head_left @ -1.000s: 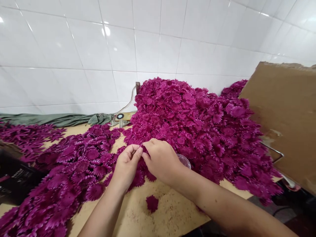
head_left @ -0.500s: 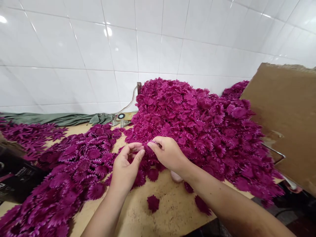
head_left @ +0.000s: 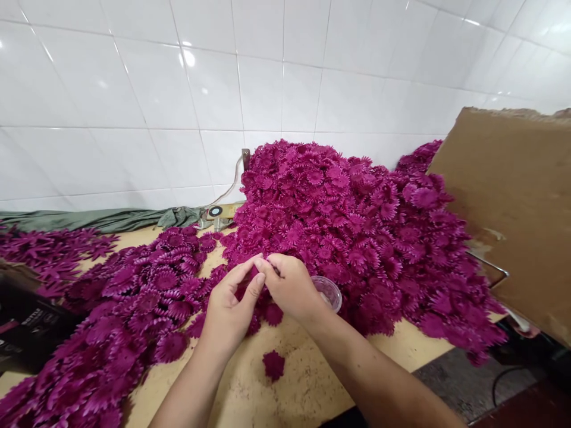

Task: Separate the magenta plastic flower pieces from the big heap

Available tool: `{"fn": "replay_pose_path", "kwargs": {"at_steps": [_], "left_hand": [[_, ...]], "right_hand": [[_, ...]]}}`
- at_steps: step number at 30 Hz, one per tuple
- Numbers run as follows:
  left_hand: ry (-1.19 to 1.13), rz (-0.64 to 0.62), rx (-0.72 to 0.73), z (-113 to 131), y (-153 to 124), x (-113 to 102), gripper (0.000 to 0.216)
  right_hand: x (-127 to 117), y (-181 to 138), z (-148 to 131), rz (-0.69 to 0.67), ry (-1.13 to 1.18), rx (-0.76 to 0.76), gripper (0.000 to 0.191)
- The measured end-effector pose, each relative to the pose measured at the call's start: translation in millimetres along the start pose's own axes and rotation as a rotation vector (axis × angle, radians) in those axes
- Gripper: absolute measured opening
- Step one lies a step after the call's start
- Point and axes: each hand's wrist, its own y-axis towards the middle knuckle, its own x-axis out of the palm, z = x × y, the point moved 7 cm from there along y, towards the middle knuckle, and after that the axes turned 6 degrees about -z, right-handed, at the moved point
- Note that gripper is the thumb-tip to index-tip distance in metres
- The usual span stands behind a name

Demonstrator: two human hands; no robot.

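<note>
In front of the large flower pile, my left hand (head_left: pixel 232 306) and my right hand (head_left: pixel 288 285) meet at their fingertips. Both are closed in a pinch around a small magenta fabric flower (head_left: pixel 253 273), mostly hidden by the fingers. My right thumb and index finger press together beside my left fingertips. Below the hands, a single dark magenta flower (head_left: pixel 273 365) lies on the tabletop (head_left: pixel 245 386). Just behind my right wrist stands a clear plastic cup (head_left: pixel 329 291), partly covered; its contents are hard to make out.
A heap of magenta flowers (head_left: pixel 339 220) rises against the white tiled wall (head_left: pixel 147 95). More flowers (head_left: pixel 129 309) spread along the left, near a black box (head_left: pixel 31 327). Star-shaped magenta pieces (head_left: pixel 49 255) lie behind. A cardboard sheet (head_left: pixel 513 220) leans at right; green cloth (head_left: pixel 102 221) lines the wall.
My right hand has turned and closed in on my left fingertips. Its forearm has swung inward, uncovering the plastic cup and covering loose flowers at the table's front. The view has shifted slightly.
</note>
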Motion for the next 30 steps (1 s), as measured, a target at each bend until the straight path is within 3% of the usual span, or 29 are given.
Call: {"fn": "replay_pose_path", "kwargs": {"at_steps": [5, 9, 12, 16, 22, 26, 30], "left_hand": [[-0.091, -0.076, -0.068, -5, 4, 5, 0.033], [-0.05, -0.024, -0.068, -6, 7, 2, 0.029], [-0.004, 0.001, -0.081, -7, 6, 2, 0.031], [-0.017, 0.025, -0.031, -1, 3, -2, 0.037], [-0.238, -0.158, -0.199, -11, -1, 3, 0.039], [-0.268, -0.028, -0.219, -14, -2, 2, 0.033], [-0.448, 0.158, -0.278, -22, 12, -8, 0.017]], "right_hand": [[7, -1, 14, -0.008, 0.228, 0.045, 0.034], [12, -5, 15, -0.02, 0.403, -0.022, 0.025], [13, -9, 14, -0.02, 0.421, -0.044, 0.019], [12, -14, 16, 0.032, 0.414, 0.009, 0.028], [22, -10, 21, -0.017, 0.628, 0.048, 0.035], [24, -9, 22, 0.014, 0.686, 0.076, 0.037], [27, -31, 3, 0.112, 0.511, 0.006, 0.035]]}}
